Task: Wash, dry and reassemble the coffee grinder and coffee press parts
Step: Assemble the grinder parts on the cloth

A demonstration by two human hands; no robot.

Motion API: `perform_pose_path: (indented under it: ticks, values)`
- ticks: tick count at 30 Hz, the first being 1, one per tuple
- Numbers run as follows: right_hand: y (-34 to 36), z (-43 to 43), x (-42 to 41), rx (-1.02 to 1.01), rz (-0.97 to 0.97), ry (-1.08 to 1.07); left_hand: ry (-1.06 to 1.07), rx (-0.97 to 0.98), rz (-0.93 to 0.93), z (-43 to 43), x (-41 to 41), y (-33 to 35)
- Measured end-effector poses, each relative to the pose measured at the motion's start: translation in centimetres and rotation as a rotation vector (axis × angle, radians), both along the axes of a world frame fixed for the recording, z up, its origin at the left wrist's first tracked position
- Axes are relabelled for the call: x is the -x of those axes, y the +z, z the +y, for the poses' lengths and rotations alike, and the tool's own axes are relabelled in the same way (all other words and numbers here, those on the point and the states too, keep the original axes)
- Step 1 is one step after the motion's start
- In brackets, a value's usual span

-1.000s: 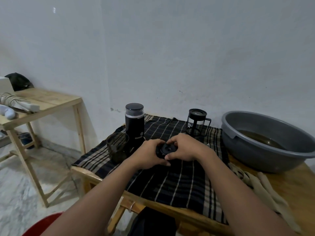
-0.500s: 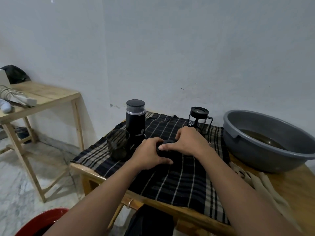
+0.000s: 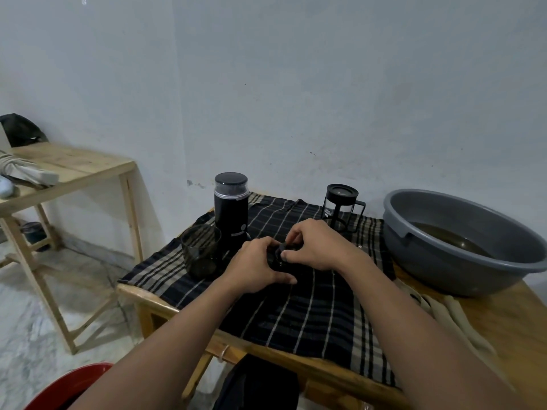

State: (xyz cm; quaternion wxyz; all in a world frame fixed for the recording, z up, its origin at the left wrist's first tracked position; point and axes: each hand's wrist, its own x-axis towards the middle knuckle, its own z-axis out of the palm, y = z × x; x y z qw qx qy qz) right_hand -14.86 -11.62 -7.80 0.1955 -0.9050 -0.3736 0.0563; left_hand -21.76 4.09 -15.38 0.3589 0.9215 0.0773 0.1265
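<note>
A small round black part (image 3: 277,259) lies on the dark checked cloth (image 3: 299,309) in the middle of the table. My left hand (image 3: 254,264) grips its left side and my right hand (image 3: 316,245) covers its top and right side, so most of it is hidden. The black coffee grinder (image 3: 231,211) with its clear-rimmed lid stands upright behind my left hand. A smoky transparent cup (image 3: 201,251) sits just left of the grinder. The glass coffee press (image 3: 341,207) with black frame and lid stands at the back, behind my right hand.
A grey basin (image 3: 450,250) holding murky water sits at the table's right. A beige cloth (image 3: 444,315) lies in front of it. A second wooden table (image 3: 68,170) stands to the left, and a red tub (image 3: 71,386) is on the floor below.
My right hand has shifted over the top of the black part, fingers now curled on its upper edge. My view has risen slightly. The left hand keeps its hold.
</note>
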Motion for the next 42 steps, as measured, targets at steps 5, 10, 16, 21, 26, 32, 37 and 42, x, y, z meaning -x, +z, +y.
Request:
perform_pose_path:
  ticks: [5, 10, 16, 21, 26, 32, 37, 42]
  values:
    - [-0.4, 0.0, 0.2, -0.013, -0.088, -0.003, 0.008, -0.011, -0.002, 0.1, -0.2, -0.2]
    - [-1.1, -0.1, -0.3, 0.035, -0.025, -0.005, 0.008, -0.005, -0.002, 0.1, -0.1, -0.3]
    - [-1.5, -1.8, 0.1, -0.070, 0.242, -0.036, 0.030, -0.016, 0.002, -0.4, 0.3, 0.0]
    - [-3.6, -3.1, 1.0, -0.303, 0.350, -0.171, 0.048, -0.086, 0.067, -1.0, 1.0, 1.2]
    - [-4.7, -2.8, 1.4, -0.344, 0.312, -0.196, 0.060, -0.217, 0.062, 0.3, 2.0, 6.3]
    - [-6.2, -1.4, 2.3, -0.291, 0.253, -0.240, 0.510, -0.261, -0.126, 4.7, 0.5, 10.9]
    - [-6.4, -1.2, 2.4, -0.361, 0.255, -0.270, 0.482, 0.036, 0.108, 7.5, -1.8, 10.4]
    - [-5.7, -1.9, 2.2, -0.573, 0.261, -0.236, 0.446, 0.385, -0.022, 8.5, -2.4, 10.0]
